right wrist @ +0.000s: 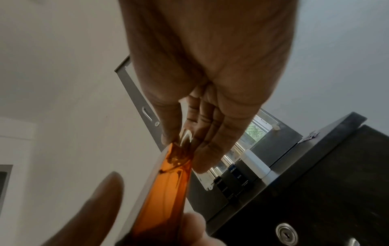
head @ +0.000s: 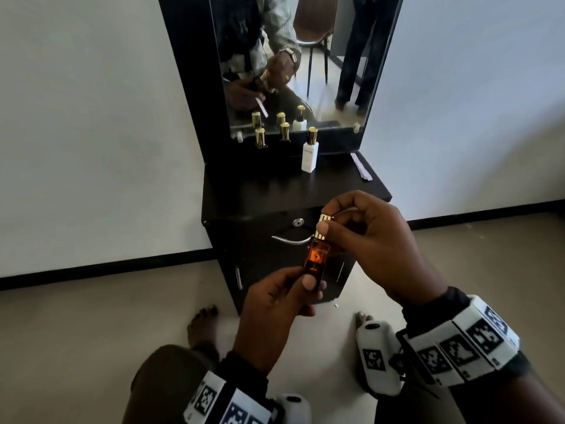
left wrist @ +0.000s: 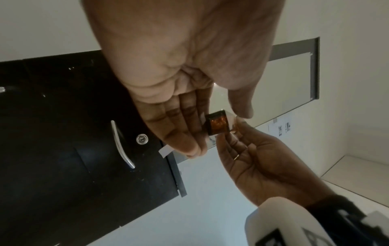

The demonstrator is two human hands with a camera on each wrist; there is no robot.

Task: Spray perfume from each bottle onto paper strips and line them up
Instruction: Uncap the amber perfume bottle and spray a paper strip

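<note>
An amber perfume bottle (head: 316, 260) is held upright in front of the dark dresser. My left hand (head: 286, 296) grips its lower half between thumb and fingers. A white paper strip (left wrist: 165, 150) sticks out from under those left fingers (left wrist: 185, 133). My right hand (head: 357, 231) pinches the gold cap (head: 323, 223) on top of the bottle. The right wrist view shows the amber bottle (right wrist: 164, 191) from below, with the right fingertips (right wrist: 210, 144) round the cap (right wrist: 186, 136). In the left wrist view the bottle's base (left wrist: 218, 124) faces the camera.
On the dresser top (head: 244, 191) stand two dark bottles with gold caps (head: 260, 138) (head: 285, 132) and a white bottle (head: 309, 156). Spare paper strips (head: 361, 166) lie at the back right. A mirror (head: 299, 56) rises behind; a locked drawer with a handle (head: 290, 238) is below.
</note>
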